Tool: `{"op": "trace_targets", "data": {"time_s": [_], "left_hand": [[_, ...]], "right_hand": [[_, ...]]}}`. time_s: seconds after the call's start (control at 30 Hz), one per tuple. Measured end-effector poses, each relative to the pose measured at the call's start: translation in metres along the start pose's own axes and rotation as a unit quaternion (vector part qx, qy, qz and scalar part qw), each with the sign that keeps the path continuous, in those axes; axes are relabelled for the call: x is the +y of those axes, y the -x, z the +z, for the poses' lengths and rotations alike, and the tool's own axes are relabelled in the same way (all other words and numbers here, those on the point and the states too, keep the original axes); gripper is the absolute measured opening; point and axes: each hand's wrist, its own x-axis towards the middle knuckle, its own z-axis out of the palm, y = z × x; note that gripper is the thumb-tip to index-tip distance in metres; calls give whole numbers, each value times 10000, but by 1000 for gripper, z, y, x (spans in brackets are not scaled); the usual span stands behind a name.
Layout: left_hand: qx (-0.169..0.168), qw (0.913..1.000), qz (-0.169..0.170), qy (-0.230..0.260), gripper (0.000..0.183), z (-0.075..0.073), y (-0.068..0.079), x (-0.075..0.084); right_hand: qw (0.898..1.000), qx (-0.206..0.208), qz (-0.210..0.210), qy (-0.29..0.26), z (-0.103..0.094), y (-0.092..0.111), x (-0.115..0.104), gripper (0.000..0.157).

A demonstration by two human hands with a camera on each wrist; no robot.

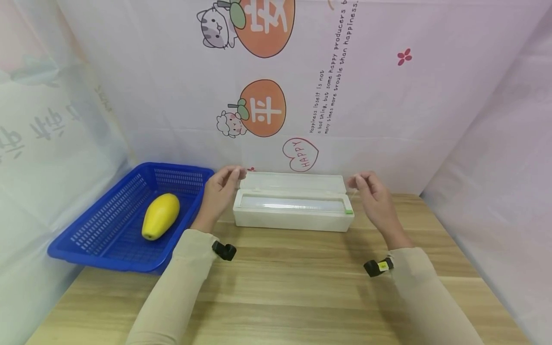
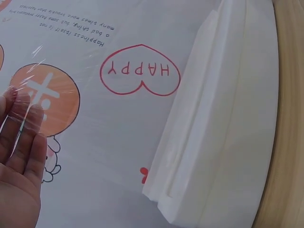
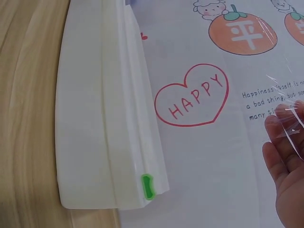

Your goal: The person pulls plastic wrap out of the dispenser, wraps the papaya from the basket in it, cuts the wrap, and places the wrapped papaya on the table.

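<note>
A white cling film dispenser box (image 1: pixel 293 222) stands on the table with its lid (image 1: pixel 293 182) raised at the back. Inside lies a shiny roll of film (image 1: pixel 293 204), and a green cutter tab (image 1: pixel 348 212) sits at the right end. At the box's left end, my left hand (image 1: pixel 219 194) pinches one side of a clear sheet of cling film (image 2: pixel 57 78). Past the right end, my right hand (image 1: pixel 376 201) pinches the other side of the film (image 3: pixel 290 127). The stretched sheet is nearly invisible in the head view; its creases and glare show in both wrist views.
On the left is a blue plastic basket (image 1: pixel 103 263) with a yellow papaya-like fruit (image 1: pixel 160 216) in it. A printed white cloth (image 1: pixel 366 148) hangs right behind the box. Wooden tabletop (image 1: pixel 293 287) stretches in front, between my forearms.
</note>
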Motion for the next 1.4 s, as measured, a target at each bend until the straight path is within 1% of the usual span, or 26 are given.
{"op": "trace_targets", "data": {"time_s": [0.23,0.4,0.57,0.67,0.93,1.07,1.23,1.3,1.4], "left_hand": [[9,10000,57,58,30,-1,-1,10],[113,9999,71,16,30,-2,-3,18],[162,9998,116,67,29,-3,-4,27],[163,9996,178,112,29,-4,-5,31],[159,9995,200,201,29,-5,-8,39],[150,9997,148,150,30,-6,-9,43],[158,9998,143,61,31,-7,-10,49],[162,9997,184,95,31,-8,-13,47],[155,9993,267,226,30,-9,-19,37]], "right_hand": [[9999,135,-18,-79,-4,-1,-5,31],[9993,284,-230,-73,-5,-5,-11,29],[9987,328,-374,-95,-7,-9,-18,28],[9985,360,-393,-98,-9,-10,-22,28],[9978,459,-461,-100,-12,-13,-29,28],[9976,479,-496,-73,-14,-13,-33,28],[9963,512,-680,-126,-16,-16,-36,27],[9956,562,-729,-156,-18,-17,-38,26],[9952,595,-741,-217,-19,-18,-42,26]]}}
